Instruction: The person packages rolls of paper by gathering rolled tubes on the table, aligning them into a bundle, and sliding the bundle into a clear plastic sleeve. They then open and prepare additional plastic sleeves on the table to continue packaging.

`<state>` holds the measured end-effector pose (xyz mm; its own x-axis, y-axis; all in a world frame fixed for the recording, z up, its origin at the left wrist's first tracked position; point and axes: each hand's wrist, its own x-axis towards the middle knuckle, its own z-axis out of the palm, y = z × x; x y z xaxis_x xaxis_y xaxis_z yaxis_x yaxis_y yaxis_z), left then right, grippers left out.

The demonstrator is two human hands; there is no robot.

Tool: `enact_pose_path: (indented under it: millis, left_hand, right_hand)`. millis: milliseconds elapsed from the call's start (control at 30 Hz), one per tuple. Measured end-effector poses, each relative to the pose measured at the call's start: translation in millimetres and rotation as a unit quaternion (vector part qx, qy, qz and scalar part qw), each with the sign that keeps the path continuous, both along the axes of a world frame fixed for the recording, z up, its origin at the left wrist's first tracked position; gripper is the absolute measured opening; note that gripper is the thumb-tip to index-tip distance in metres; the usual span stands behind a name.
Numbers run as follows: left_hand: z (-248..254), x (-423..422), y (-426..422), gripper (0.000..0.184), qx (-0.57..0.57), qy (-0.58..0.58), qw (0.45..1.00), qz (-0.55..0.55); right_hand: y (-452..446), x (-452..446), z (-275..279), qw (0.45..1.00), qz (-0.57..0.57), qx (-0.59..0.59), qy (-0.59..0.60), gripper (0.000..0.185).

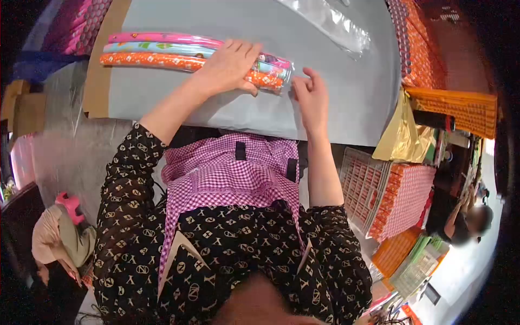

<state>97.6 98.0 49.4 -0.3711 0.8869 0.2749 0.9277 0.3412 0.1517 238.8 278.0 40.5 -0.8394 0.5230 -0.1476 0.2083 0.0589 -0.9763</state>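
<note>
Wrapped rolls [157,49]: on your desk [352,103], probably light, slick, bendable; hold mid-length | left hand [230,65]: spread flat over them | right hand [311,95]: half-curled near their end, can't tell if pinching

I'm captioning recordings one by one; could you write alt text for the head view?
A person's left hand rests across three patterned rolls, pink, light blue and orange, on a grey table. The right hand is by their plastic-wrapped end, contact unclear. Clear plastic packaging lies farther off; the person wears a checked apron.
</note>
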Motion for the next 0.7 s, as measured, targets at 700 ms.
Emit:
enact_pose_path:
  millis: [700]
  left_hand:
    - [-1.2,-2.6,-3.7,0.119,-0.002,-0.031,0.999,0.013]
  right_hand:
    - [75.5,32.8,2.8,0.956,-0.072,-0.247,0.142,0.033]
